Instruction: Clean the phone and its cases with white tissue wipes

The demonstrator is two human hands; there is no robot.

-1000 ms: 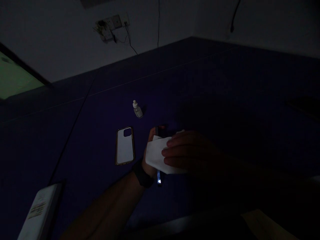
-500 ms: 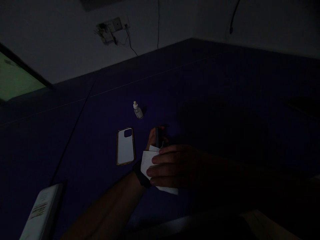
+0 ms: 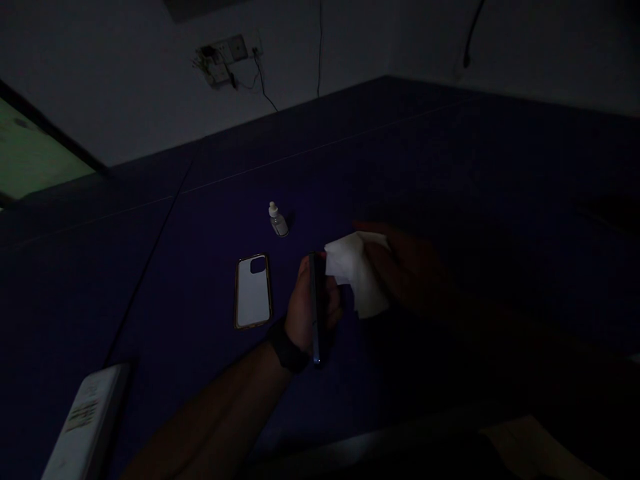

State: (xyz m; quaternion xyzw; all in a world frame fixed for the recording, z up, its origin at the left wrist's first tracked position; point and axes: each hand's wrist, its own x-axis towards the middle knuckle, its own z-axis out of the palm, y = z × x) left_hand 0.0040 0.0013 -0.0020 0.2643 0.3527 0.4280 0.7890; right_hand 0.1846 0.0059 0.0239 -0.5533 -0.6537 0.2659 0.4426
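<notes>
- L hand [image 3: 299, 310] clamped on phone [image 3: 315, 313]; palm on its L side, fingers curled round to its R side; gap only as wide as the phone's thickness
- phone is in L grip, held edge-on, so a thin dark slab; long axis runs approx. straight away from the person, w/ far end poking out a bit past the fingers, near end sticking out twd the person, below the palm; can't tell which face is the screen
- R hand [image 3: 403, 267] to R of L grip, dim; fingers & thumb together on white cloth [image 3: 361, 270], pinching its R part; loose part spreads twd phone, a corner hanging down; cloth just beside phone's far end, can't tell if touching
- dark wristband [image 3: 286, 347] on L wrist, just behind grip
- phone case [image 3: 252, 293] L of L grip, lying flat; long axis roughly parallel to phone, cutout at far end
- small bottle [image 3: 279, 224] beyond L grip, slightly L; white cap
- white box [image 3: 85, 420] well apart, nearer the person & far L of grip
</notes>
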